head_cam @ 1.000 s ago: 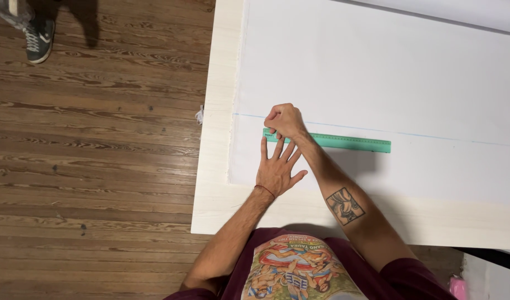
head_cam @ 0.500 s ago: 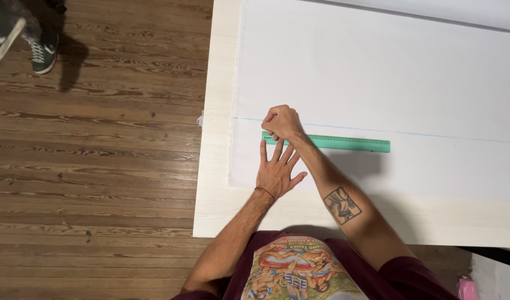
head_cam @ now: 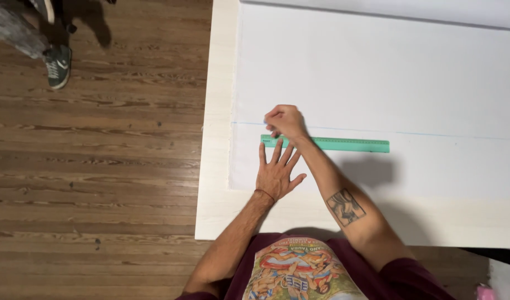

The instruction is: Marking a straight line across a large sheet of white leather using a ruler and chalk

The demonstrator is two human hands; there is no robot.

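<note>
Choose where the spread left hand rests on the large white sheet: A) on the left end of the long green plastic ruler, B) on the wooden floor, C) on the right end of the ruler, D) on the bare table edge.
A: the left hand lies flat with fingertips on the left end of the green ruler, beside the right hand.

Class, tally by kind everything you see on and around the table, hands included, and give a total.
Hands: 2, left hand and right hand
Green ruler: 1
White sheet: 1
Table: 1
Shoe on the wooden floor: 1
Total: 6
</note>
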